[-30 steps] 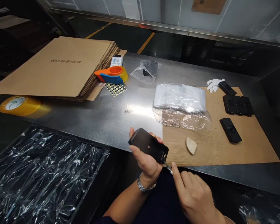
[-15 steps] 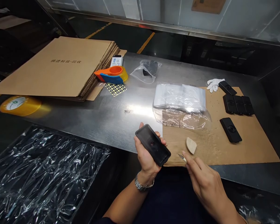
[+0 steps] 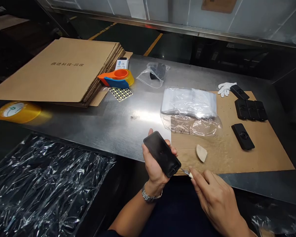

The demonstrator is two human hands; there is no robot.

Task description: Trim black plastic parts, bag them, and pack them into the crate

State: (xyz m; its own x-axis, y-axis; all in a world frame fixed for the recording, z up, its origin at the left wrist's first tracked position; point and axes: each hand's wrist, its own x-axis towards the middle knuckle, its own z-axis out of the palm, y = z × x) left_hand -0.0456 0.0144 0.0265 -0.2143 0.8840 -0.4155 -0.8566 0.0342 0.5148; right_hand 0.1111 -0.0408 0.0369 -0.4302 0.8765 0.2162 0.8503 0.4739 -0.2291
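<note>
A black rectangular plastic housing (image 3: 161, 152), its hollow side up, lies across the palm of my left hand (image 3: 155, 166), whose fingers wrap its edges. My right hand (image 3: 213, 194) pinches the pale handle of a small craft knife (image 3: 186, 172). The thin blade points left and reaches the lower right corner of the housing; whether it touches cannot be made out. Just beyond my right hand, a beige wedge-shaped pad (image 3: 201, 153) rests on the cardboard sheet (image 3: 218, 161). Farther right lies another black housing (image 3: 243, 136), face up.
Several black housings (image 3: 251, 110) and a white glove (image 3: 225, 89) sit at the right. Clear plastic bags (image 3: 189, 102) lie mid-table. Leftward are an orange-and-blue tape dispenser (image 3: 117, 79), a sticker sheet (image 3: 120, 93), flat cartons (image 3: 64, 70) and a yellow tape roll (image 3: 18, 112).
My right hand has moved slightly left and down, bringing the knife blade to the housing's lower corner. The housing has tilted a little in my left hand.
</note>
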